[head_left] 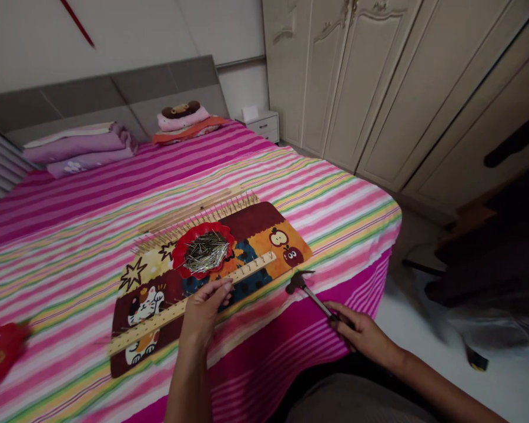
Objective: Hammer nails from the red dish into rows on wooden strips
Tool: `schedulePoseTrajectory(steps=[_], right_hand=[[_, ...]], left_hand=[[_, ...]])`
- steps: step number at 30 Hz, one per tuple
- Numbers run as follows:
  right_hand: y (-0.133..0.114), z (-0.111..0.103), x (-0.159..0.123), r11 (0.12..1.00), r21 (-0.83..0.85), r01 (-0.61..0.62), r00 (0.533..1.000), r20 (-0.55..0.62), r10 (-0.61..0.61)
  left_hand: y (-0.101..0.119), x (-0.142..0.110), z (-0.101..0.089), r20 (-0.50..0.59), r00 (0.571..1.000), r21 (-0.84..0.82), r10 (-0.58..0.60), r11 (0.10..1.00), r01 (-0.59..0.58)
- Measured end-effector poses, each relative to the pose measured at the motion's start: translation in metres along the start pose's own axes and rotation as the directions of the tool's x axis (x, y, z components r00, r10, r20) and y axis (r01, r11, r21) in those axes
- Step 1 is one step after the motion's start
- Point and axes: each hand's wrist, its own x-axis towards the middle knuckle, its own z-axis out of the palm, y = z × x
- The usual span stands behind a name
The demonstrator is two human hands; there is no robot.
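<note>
My right hand is wrapped around the handle of a claw hammer, its dark head near the bed's front edge. My left hand is closed in a pinch over a narrow wooden strip; whatever sits between the fingertips is too small to make out. Nails stand in the strip on both sides of that hand. The strip lies across a patterned mat with a cat and apples on it. Behind the left hand, a red scalloped dish holds a heap of loose nails.
Another wooden strip full of upright nails lies along the mat's far edge, with a bare wooden strip beyond. A red object is at the far left. Folded bedding rests near the headboard. Wardrobes line the right.
</note>
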Motion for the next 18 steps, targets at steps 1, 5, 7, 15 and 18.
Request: schedulePoseTrajectory(steps=[1,5,7,15,18], right_hand=[[0.000,0.000,0.000,1.000,0.002,0.004,1.000,0.000,-0.004],[0.001,0.000,-0.001,1.000,0.000,0.014,1.000,-0.005,-0.014],[0.001,0.000,-0.001,1.000,-0.004,0.012,1.000,-0.013,-0.013],[-0.004,0.000,-0.002,1.000,-0.005,-0.003,1.000,-0.009,0.002],[-0.005,-0.001,-0.003,1.000,-0.005,-0.003,1.000,-0.014,0.002]], left_hand=[[-0.005,0.001,0.001,-0.023,1.000,-0.014,0.009,1.000,-0.009],[-0.020,0.003,0.007,-0.026,1.000,-0.093,-0.003,0.996,0.001],[-0.023,0.002,0.010,-0.032,0.999,-0.120,0.003,0.993,-0.007],[-0.023,-0.002,0.014,-0.179,0.981,-0.045,0.070,0.996,-0.080],[-0.025,-0.001,0.017,-0.224,0.970,0.002,0.096,0.995,-0.098]])
